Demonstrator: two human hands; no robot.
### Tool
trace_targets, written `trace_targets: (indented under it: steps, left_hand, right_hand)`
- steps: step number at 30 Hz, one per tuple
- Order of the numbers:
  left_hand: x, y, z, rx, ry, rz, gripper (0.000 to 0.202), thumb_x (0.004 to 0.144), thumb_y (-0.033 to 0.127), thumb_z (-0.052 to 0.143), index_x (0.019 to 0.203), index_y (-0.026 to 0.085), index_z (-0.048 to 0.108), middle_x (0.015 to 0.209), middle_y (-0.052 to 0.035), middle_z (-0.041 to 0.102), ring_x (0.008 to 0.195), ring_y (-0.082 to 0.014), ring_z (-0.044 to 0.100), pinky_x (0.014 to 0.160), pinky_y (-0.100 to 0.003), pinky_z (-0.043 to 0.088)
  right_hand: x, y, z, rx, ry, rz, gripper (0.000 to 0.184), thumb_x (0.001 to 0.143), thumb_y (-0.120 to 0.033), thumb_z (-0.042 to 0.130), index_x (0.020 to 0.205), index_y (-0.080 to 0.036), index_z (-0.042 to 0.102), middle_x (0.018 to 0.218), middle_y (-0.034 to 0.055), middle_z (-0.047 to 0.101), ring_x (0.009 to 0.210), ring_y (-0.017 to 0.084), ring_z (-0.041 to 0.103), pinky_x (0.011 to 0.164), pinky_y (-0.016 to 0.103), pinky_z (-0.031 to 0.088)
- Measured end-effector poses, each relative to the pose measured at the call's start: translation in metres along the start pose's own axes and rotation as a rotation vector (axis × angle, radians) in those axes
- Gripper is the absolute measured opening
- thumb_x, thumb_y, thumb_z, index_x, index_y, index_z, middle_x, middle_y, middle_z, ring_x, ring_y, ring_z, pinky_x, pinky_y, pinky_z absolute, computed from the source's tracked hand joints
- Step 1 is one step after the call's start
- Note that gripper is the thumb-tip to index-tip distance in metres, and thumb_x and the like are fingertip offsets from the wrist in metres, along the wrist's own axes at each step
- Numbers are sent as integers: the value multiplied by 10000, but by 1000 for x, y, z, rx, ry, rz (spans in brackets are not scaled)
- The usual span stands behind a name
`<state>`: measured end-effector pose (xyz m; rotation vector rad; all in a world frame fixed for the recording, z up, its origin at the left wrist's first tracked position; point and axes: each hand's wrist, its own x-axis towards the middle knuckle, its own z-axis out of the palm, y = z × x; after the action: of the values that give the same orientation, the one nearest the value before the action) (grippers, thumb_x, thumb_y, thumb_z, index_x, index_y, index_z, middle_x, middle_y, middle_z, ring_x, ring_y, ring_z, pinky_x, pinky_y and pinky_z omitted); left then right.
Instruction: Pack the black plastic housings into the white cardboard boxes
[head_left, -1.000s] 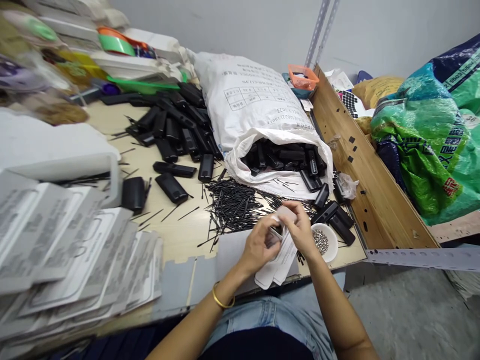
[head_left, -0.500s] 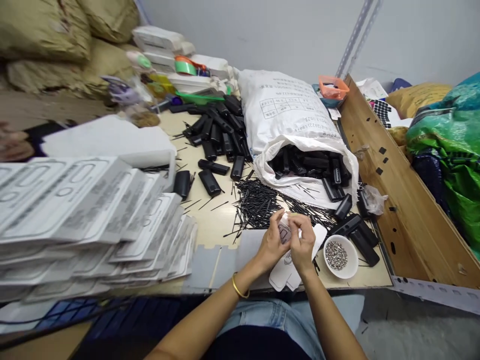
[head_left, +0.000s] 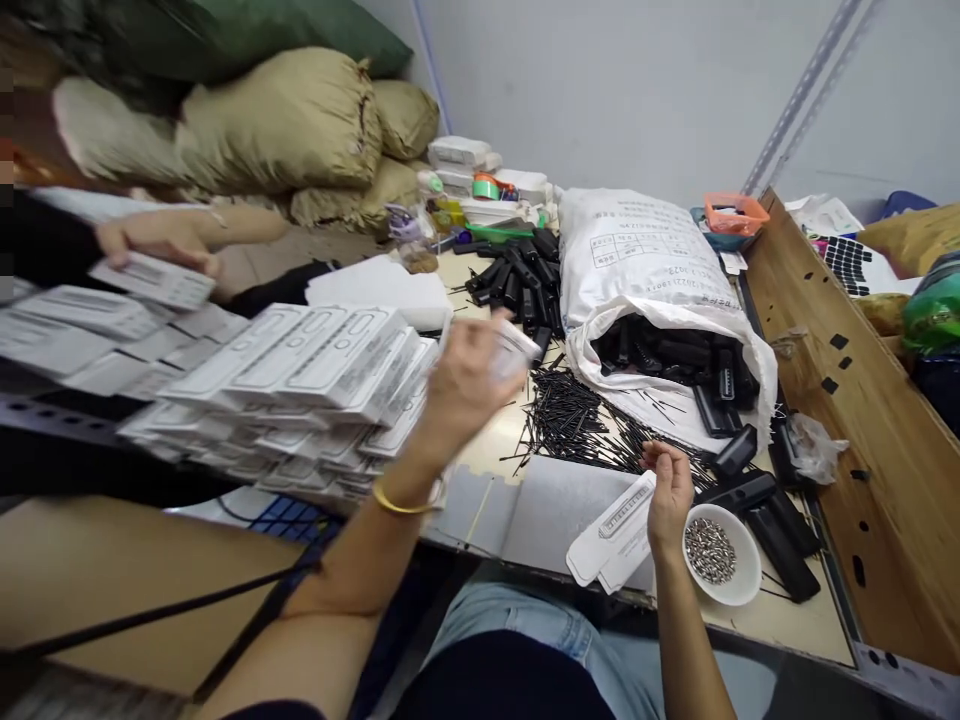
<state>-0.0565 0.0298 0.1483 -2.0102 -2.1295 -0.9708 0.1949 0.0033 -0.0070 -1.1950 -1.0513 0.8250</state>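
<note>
My left hand, smeared by motion, is closed around a small white printed box above the front right of the stacked boxes. Above the near end of the scattered thin black rods, my right hand has its fingers curled in, and I cannot make out anything in them. White flat cartons with printed outlines lie just left of that wrist. To its right stands a white bowl of small metal pieces.
A white woven sack lies open toward me, full of black plastic cases. More black cases are heaped behind. A wooden board edges the right side. At left, another person's hand grips a white box.
My hands have parted. The left has carried the small white box leftward to the stack, while the right has moved rightward toward the bowl. The view has turned left, bringing in another person's arms.
</note>
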Motion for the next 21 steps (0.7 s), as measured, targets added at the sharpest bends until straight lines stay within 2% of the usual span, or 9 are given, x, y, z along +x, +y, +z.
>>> trace_targets:
  steps: [2, 4, 6, 8, 10, 13, 16, 19, 21]
  left_hand:
    - [25, -27, -47, 207, 134, -141, 681, 758, 417, 639, 1353, 197, 390, 1235, -137, 453, 1076, -374, 509, 893, -550, 455]
    - [39, -52, -79, 323, 143, -267, 694, 740, 460, 653, 1330, 182, 412, 1219, -140, 500, 1146, -454, 446, 951, -645, 361]
    - [42, -66, -88, 370, 116, -313, 582, 768, 465, 615, 1246, 162, 482, 1243, -153, 515, 1209, -495, 373, 963, -699, 298]
    - [37, -67, -73, 362, 152, -211, 489, 827, 408, 536, 1241, 153, 478, 1343, -164, 452, 1283, -477, 294, 990, -708, 247]
    - [31, -53, -36, 223, 131, 11, 467, 859, 348, 477, 1274, 137, 456, 1381, -172, 416, 1313, -404, 296, 1050, -633, 238]
    - [32, -11, 47, -171, -245, 285, 418, 869, 352, 467, 1221, 134, 531, 1237, -157, 543, 1179, -294, 485, 1044, -450, 351]
    - [50, 41, 140, -309, -535, 188, 439, 856, 282, 515, 1263, 119, 496, 1145, -162, 588, 1040, -263, 567, 984, -401, 392]
    - [76, 81, 213, -300, -512, 6, 596, 842, 205, 532, 1371, 28, 322, 1301, -290, 431, 1214, -358, 432, 1014, -494, 311]
    - [92, 96, 242, -308, -524, -43, 658, 835, 187, 532, 1378, -48, 243, 1351, -385, 302, 1288, -444, 305, 996, -592, 259]
  right_hand:
    - [1, 0, -3, -13, -11, 25, 282, 868, -414, 508, 966, -167, 604, 924, 75, 643, 783, 170, 587, 757, 350, 478]
    - [1, -1, -8, -34, -10, 46, 277, 856, -419, 523, 926, -165, 607, 890, 69, 651, 774, 174, 589, 756, 343, 469]
    - [2, -1, -19, -95, -12, 55, 271, 851, -421, 523, 879, -165, 608, 854, 62, 656, 777, 183, 593, 747, 333, 461]
    - [2, 0, -36, -225, -27, 41, 262, 855, -413, 511, 851, -171, 611, 837, 59, 657, 783, 193, 589, 731, 323, 450]
    - [0, 4, -60, -423, -19, 2, 238, 862, -383, 493, 857, -178, 615, 838, 63, 653, 783, 204, 575, 723, 325, 435]
    - [-8, 16, -96, -765, -4, -46, 169, 846, -292, 483, 824, -191, 617, 809, 74, 638, 776, 223, 547, 730, 342, 409]
    - [-19, 32, -116, -979, -112, -32, 126, 788, -181, 491, 716, -203, 593, 745, 70, 609, 736, 223, 532, 695, 332, 394]
    - [-27, 43, -118, -1071, -149, -39, 160, 759, -119, 465, 659, -199, 560, 708, 58, 575, 700, 208, 513, 660, 318, 385]
    - [-29, 45, -116, -1072, -137, -40, 168, 763, -114, 452, 653, -194, 551, 704, 54, 570, 711, 207, 515, 665, 319, 391]
